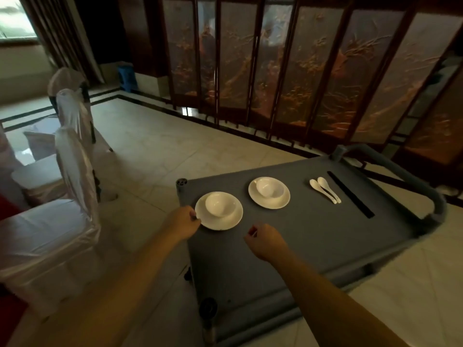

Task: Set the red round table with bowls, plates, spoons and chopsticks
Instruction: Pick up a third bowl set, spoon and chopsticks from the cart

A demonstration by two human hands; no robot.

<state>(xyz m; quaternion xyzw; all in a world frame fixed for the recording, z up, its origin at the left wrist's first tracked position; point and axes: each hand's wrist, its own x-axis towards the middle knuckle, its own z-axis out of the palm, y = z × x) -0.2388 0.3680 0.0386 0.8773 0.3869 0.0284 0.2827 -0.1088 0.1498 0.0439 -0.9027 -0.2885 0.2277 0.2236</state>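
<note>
If you lift that near plate [226, 221] by your left hand [184, 221] pinching its rim, while your right hand [265, 240] hovers loosely curled and empty, its bowl [219, 202] may slide off.

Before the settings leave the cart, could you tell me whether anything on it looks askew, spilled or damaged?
Nothing stands out. Both bowls sit upright on their plates, the two spoons lie side by side, and the chopsticks lie straight beside them on the cart. The left hand holds the near plate's rim.
</note>
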